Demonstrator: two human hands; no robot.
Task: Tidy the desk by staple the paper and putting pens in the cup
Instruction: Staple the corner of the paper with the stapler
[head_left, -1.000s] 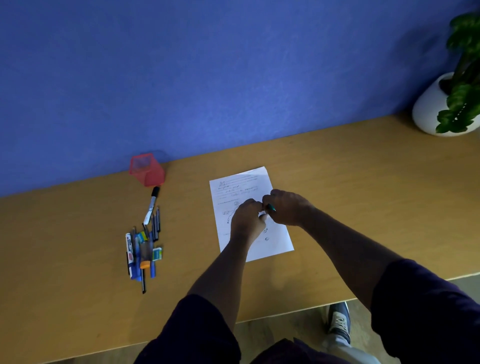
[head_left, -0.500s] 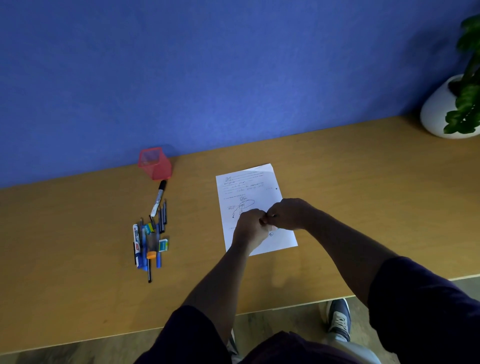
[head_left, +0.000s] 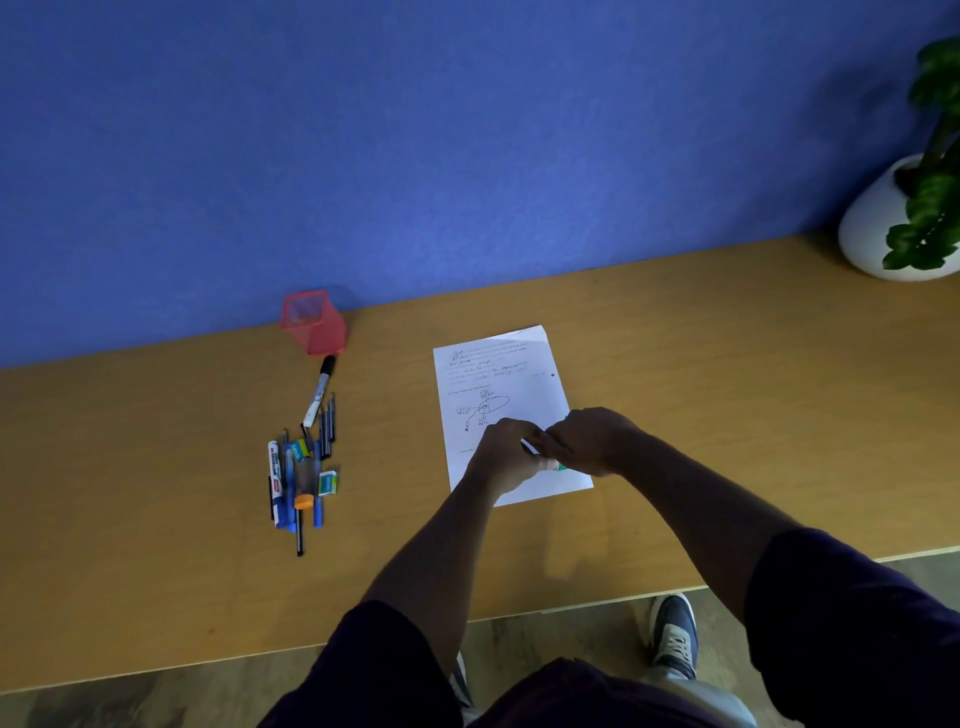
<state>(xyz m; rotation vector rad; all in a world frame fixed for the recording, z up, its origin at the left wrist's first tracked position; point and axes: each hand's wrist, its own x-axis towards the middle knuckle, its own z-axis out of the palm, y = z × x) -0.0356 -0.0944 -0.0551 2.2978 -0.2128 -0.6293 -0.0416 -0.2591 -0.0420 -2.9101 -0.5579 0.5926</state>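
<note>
A white sheet of paper (head_left: 501, 374) with handwriting and a sketch lies on the wooden desk (head_left: 701, 395). My left hand (head_left: 506, 452) and my right hand (head_left: 592, 441) meet over its lower half, fingers closed together on a small green stapler (head_left: 561, 466), of which only a sliver shows under the right hand. To the left lies a loose pile of several pens and markers (head_left: 298, 473), with a black-capped white marker (head_left: 319, 392) above it. A red mesh pen cup (head_left: 311, 325) stands against the wall, with nothing visible inside it.
A white pot with a green plant (head_left: 883, 234) stands at the desk's far right. A blue wall runs along the back edge. The desk's front edge (head_left: 571, 608) is near my body, and my shoe (head_left: 672, 634) shows on the floor below.
Both hands have slid down the paper toward its lower right, staying pressed together. More of the writing and the sketch is uncovered. Pens and cup have not moved.
</note>
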